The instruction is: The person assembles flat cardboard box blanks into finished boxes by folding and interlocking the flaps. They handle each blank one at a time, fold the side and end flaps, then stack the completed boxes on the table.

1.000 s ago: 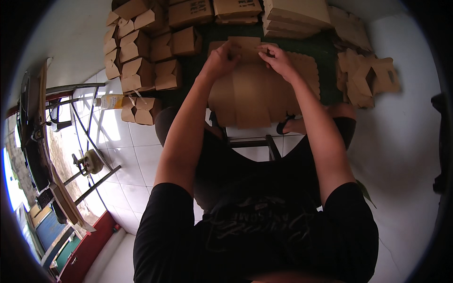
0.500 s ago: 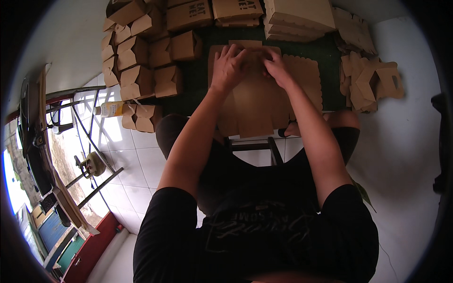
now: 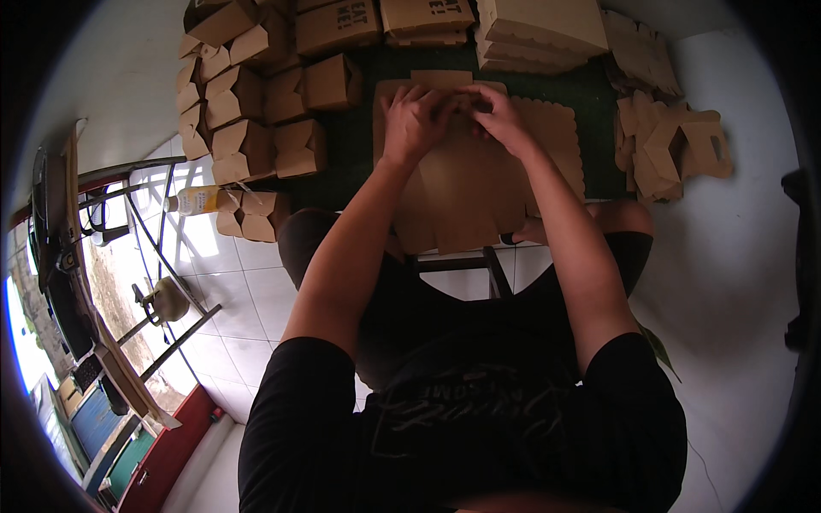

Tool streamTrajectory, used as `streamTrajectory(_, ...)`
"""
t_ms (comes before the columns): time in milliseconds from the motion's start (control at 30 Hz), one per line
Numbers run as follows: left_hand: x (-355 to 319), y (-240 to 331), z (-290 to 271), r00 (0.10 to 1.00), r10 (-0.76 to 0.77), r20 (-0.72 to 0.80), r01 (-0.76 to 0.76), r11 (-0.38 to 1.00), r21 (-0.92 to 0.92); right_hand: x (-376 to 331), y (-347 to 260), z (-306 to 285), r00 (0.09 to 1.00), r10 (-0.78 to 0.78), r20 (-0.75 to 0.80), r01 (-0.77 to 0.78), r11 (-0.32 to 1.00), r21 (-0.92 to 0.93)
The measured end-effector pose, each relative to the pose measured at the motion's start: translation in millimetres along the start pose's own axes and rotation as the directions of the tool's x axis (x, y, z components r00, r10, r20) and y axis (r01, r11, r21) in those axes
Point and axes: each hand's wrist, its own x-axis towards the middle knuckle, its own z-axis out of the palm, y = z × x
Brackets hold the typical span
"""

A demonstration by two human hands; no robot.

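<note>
A flat brown cardboard box blank (image 3: 466, 192) with scalloped edges and cut tabs lies in front of me, reaching toward my lap. Over its far part, my left hand (image 3: 416, 120) bends its fingers against the card. My right hand (image 3: 498, 118) comes in from the other side, thumb and forefinger closed together at the card. The fingertips of both hands nearly meet over a small raised bit of card, mostly covered by the fingers. A far tab (image 3: 441, 77) sticks out beyond my hands.
Folded brown boxes (image 3: 235, 94) are stacked at the far left, beside a bottle with a yellow label (image 3: 195, 201). Larger cartons (image 3: 543, 30) are piled at the back. More flat and part-folded card (image 3: 671, 145) leans at the right. A dark green surface (image 3: 338, 141) lies beneath.
My hands have drawn closer together over the far part of the blank. Their fingers are more curled, and a small bit of card now shows between them.
</note>
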Motion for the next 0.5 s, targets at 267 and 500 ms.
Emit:
streamTrajectory(267,1,3,-1,0.999,-0.040,-0.006,0.039,0.997,-0.063,18,15,1,0.967,-0.246,-0.060,0.226,0.946,-0.233)
streamTrajectory(500,1,-8,4,0.993,-0.045,0.111,0.053,0.997,-0.063,19,16,5,0.961,-0.245,-0.130,0.189,0.923,-0.335)
